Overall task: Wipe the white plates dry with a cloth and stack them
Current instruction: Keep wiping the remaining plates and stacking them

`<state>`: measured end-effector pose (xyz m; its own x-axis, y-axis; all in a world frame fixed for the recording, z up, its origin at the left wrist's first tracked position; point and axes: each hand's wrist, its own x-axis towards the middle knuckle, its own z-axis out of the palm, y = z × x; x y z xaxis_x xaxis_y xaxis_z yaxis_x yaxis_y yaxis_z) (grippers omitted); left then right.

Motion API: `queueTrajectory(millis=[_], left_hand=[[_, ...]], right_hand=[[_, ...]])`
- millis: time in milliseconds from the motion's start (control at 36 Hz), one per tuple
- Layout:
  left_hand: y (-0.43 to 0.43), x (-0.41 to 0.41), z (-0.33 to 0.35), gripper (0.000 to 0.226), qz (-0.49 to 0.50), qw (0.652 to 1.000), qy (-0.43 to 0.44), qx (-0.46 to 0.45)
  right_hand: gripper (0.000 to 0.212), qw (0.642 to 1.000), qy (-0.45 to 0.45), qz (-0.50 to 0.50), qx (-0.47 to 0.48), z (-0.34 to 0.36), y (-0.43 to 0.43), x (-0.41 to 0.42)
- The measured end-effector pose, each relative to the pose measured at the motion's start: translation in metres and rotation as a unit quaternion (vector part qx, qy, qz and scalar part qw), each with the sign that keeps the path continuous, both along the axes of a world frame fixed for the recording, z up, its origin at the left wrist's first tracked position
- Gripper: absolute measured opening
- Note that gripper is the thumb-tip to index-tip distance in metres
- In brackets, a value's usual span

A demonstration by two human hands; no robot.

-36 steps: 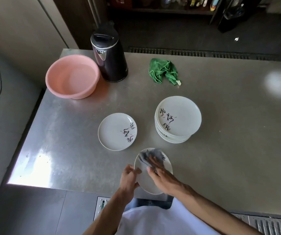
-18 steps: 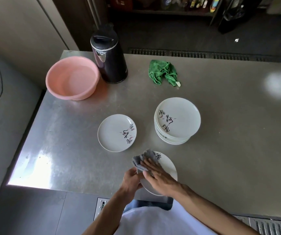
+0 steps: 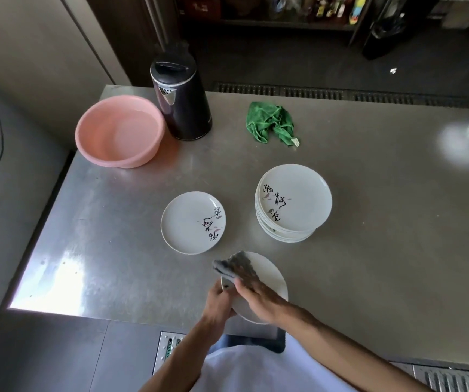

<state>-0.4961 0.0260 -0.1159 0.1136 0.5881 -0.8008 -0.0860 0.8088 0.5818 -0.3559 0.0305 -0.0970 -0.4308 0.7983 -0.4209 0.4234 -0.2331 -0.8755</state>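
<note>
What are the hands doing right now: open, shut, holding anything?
Left hand: closed, gripping the rim of the white plate.
Right hand: open, fingers flat, pressing the grey cloth onto that plate.

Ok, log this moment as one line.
phase: wiping | left hand: grips held plate rim | right hand: presses grey cloth on it | plate stack: on table | lone plate: left of stack
</note>
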Motion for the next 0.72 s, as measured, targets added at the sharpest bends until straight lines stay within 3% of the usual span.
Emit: queueTrajectory(millis=[111,167,222,389,556,722], left_hand=[[-0.007,-0.001,0.004,0.027,-0.011,1.000,-0.014,-0.008],[-0.006,-0.001,0.004,0.031,0.002,1.000,-0.006,-0.018],[-0.005,0.000,0.003,0.035,0.007,1.000,-0.006,-0.017],[-0.003,0.001,0.010,0.031,-0.011,1.000,-0.019,0.012],[0.001,-0.001,0.010,0.036,0.002,1.000,0.009,-0.025],[0.027,0.002,0.016,0.033,0.019,0.999,-0.018,-0.041]], right_hand=[[0.049,0.982,-0.172,0.074,0.034,-0.019,0.004,0.010],[0.056,0.949,-0.310,0.053,0.015,-0.026,0.010,0.017],[0.060,0.932,-0.361,0.026,-0.023,-0.025,0.012,0.018],[0.056,0.983,-0.168,0.065,0.032,-0.020,-0.002,0.008],[0.059,0.958,-0.285,-0.003,-0.019,-0.024,0.006,0.025],[0.047,0.971,-0.193,0.054,0.127,-0.003,-0.007,0.038]])
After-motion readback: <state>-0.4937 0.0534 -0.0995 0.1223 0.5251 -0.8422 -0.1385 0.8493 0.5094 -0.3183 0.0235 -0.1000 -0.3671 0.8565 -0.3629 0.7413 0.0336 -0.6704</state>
